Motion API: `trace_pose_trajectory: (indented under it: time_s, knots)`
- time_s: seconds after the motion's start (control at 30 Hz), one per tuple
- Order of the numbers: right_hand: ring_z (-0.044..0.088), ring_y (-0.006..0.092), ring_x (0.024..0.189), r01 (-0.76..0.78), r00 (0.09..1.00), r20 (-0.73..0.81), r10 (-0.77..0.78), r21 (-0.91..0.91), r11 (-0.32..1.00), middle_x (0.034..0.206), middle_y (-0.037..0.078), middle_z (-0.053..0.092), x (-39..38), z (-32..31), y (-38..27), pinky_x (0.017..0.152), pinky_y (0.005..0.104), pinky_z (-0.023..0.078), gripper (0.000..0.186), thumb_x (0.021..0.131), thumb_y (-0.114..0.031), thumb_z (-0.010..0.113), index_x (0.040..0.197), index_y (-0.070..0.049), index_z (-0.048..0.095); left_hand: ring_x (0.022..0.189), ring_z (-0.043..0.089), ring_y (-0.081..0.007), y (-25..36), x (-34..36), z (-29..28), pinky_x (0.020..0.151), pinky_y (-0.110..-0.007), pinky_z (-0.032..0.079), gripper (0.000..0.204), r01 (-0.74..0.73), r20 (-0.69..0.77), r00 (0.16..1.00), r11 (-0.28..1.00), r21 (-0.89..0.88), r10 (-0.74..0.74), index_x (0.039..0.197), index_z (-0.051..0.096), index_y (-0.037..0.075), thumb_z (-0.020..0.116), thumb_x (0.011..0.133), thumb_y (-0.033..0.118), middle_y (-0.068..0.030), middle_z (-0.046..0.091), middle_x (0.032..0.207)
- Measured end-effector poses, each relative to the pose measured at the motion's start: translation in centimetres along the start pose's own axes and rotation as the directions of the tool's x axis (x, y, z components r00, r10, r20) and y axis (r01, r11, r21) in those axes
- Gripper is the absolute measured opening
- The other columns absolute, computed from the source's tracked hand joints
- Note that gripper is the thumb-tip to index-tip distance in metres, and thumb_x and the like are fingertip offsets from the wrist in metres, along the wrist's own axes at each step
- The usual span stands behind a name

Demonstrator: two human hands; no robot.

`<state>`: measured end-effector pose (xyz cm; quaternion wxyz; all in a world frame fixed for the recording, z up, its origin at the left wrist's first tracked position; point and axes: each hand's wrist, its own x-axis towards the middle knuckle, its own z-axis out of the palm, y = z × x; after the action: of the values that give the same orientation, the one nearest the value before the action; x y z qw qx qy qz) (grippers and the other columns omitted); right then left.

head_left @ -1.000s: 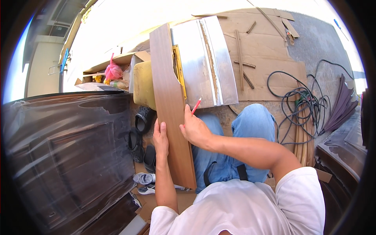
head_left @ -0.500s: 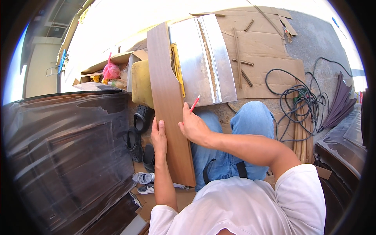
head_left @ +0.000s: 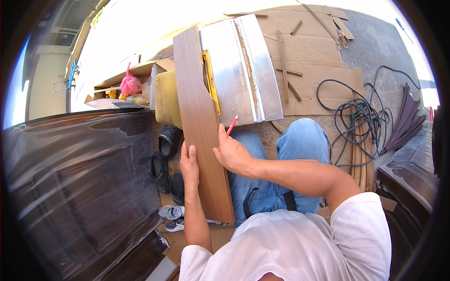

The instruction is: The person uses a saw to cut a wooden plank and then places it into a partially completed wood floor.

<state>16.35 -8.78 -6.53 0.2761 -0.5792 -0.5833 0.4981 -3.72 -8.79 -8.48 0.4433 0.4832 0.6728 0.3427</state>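
A long brown wooden board [head_left: 199,122] with a curved cut-out in its right edge lies lengthwise before me. Its far part rests on a silver metal-topped work surface [head_left: 227,70], while the near end comes back over my lap. My left hand [head_left: 189,166] grips the board's left edge, thumb on top and the other fingers mostly hidden beneath. At the opposite edge, my right hand [head_left: 233,153] holds a red pencil [head_left: 232,125] with its pale tip pointing up and away. That hand also touches the board. A yellow strip [head_left: 212,84] shows beside the cut-out.
Left of the board are a yellow block-like piece [head_left: 166,98], dark clogs [head_left: 160,173] and a film-covered dark panel [head_left: 84,187]. A coiled black cable [head_left: 351,126] and a folded dark umbrella [head_left: 405,122] lie right. Wood strips [head_left: 282,65] lie on cardboard [head_left: 323,89].
The far end of the board and the metal work surface appear slightly farther left and higher in view. Both hands keep their hold, with the pencil in nearly the same place.
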Motion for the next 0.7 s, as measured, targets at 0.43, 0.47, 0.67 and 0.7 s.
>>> trace_pose_trajectory:
  time_s: [0.43,0.47,0.67,0.7]
  knots:
    - [0.067,0.0501,0.094,-0.061,0.992,0.115,0.058,0.019,0.998,0.107,0.04,0.062,-0.8,-0.6,-1.2,0.081,0.0525,0.056,0.078,0.095,-0.016,0.061,0.148,0.021,0.017,0.127,0.057,-0.0181,0.6,-1.1,-0.6,0.108,-0.031,0.043,0.053,0.038,0.017,0.999,0.999,0.019,-0.038,0.149,0.049,0.001,0.054,0.109,0.036,-0.0091,0.061,0.142]
    - [0.067,0.0501,0.094,-0.064,0.992,0.109,0.062,0.017,0.998,0.107,0.04,0.062,-0.8,-0.3,-0.8,0.081,0.0525,0.056,0.078,0.095,-0.016,0.061,0.148,0.021,0.017,0.127,0.057,-0.0181,0.7,-1.2,-0.4,0.108,-0.031,0.043,0.053,0.036,0.024,0.999,0.999,0.017,-0.037,0.149,0.049,0.001,0.054,0.109,0.036,-0.0091,0.061,0.142]
    - [0.068,0.0469,0.087,-0.038,0.999,0.034,0.038,0.002,0.999,0.101,0.033,0.066,-1.2,0.6,-0.1,0.074,0.0532,0.056,0.079,0.095,-0.017,0.066,0.15,0.014,0.018,0.124,0.058,-0.0177,0.2,-1.4,-0.5,0.106,-0.03,0.044,0.055,0.034,0.009,0.999,0.999,0.019,-0.034,0.148,0.049,-0.001,0.056,0.108,0.035,-0.0108,0.062,0.139]
    - [0.068,0.0469,0.088,-0.052,0.998,0.042,0.051,0.012,0.999,0.102,0.033,0.065,-1.2,0.5,-0.2,0.075,0.053,0.056,0.079,0.095,-0.017,0.066,0.15,0.013,0.018,0.125,0.058,-0.018,0.2,-1.4,-0.6,0.106,-0.03,0.044,0.054,0.029,0.01,1.0,0.999,0.017,-0.03,0.148,0.049,0.0,0.056,0.108,0.035,-0.0108,0.062,0.139]
